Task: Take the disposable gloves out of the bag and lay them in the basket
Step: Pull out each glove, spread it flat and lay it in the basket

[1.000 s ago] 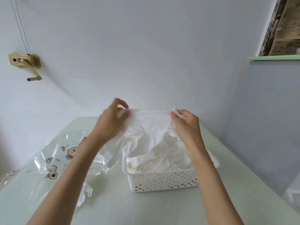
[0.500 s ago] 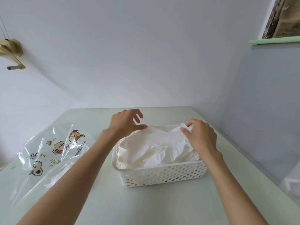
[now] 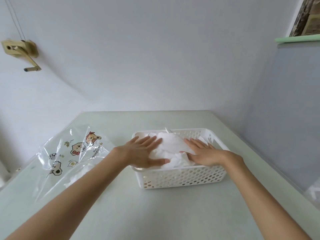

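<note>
The fingers point(image 3: 152, 141) of the left hand point(image 3: 142, 153) and right hand point(image 3: 202, 153) lie flat and straight, holding nothing, pressing the thin white crinkly plastic gloves point(image 3: 170, 144) down inside the white holey plastic basket point(image 3: 181, 177). The clear cartoon-bear plastic bag point(image 3: 72, 153) lies beside it. I think more gloves may be inside to fetch next.
</note>
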{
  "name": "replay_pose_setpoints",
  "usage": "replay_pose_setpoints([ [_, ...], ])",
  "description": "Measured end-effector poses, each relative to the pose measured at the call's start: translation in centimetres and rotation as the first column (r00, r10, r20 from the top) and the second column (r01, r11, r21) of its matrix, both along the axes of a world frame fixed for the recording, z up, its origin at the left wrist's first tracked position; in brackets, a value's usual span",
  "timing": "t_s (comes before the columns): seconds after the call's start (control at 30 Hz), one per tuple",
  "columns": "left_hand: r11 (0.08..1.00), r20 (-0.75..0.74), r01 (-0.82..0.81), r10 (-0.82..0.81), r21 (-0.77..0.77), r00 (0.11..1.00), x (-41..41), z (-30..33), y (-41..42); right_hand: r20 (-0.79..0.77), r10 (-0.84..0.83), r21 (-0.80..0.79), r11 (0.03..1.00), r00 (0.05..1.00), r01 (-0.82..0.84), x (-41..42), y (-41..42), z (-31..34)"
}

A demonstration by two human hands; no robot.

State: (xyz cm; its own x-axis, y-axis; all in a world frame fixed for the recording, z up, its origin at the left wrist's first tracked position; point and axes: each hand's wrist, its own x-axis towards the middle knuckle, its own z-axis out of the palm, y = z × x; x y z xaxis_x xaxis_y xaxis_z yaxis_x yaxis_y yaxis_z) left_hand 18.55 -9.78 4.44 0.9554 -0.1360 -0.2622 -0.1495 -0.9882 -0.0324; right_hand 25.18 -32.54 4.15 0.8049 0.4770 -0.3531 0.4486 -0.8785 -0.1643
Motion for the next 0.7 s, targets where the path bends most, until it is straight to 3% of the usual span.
replay_pose_setpoints([
  [0.17, 0.996, 0.021, -0.004, 0.002, 0.088, 1.0, 0.1, -0.1, -0.4, -0.021, 0.012, -0.052, 0.999, 1.0, -0.013, 0.0, 0.3, 0.6],
  [0.27, 0.999, 0.146, -0.011, 0.018, -0.049, 0.989, -0.6, 0.3, -0.3, 0.149, -0.063, 0.192, 0.981, 0.987, 0.033, -1.0, 0.3, 1.7],
  [0.33, 0.991, 0.214, -0.022, 0.05, -0.129, 0.976, -1.3, 0.8, 0.3, 0.298, -0.107, 0.407, 0.913, 0.949, -0.024, -2.3, 0.0, 2.6],
  [0.43, 0.985, 0.234, -0.017, 0.057, -0.173, 0.971, -2.3, 1.4, 1.6, 0.2, -0.085, 0.628, 0.776, 0.976, -0.062, -4.6, 0.2, 3.4],
  [0.5, 0.982, 0.275, 0.01, 0.043, -0.189, 0.96, -3.0, 1.9, 2.2, 0.13, -0.066, 0.638, 0.769, 0.989, -0.033, -5.4, 0.8, 3.5],
  [0.7, 0.944, 0.388, 0.046, 0.089, -0.326, 0.918, -6.7, 2.8, 4.7, 0.172, -0.124, 0.5, 0.866, 0.977, 0.022, -6.3, 2.9, 2.3],
])
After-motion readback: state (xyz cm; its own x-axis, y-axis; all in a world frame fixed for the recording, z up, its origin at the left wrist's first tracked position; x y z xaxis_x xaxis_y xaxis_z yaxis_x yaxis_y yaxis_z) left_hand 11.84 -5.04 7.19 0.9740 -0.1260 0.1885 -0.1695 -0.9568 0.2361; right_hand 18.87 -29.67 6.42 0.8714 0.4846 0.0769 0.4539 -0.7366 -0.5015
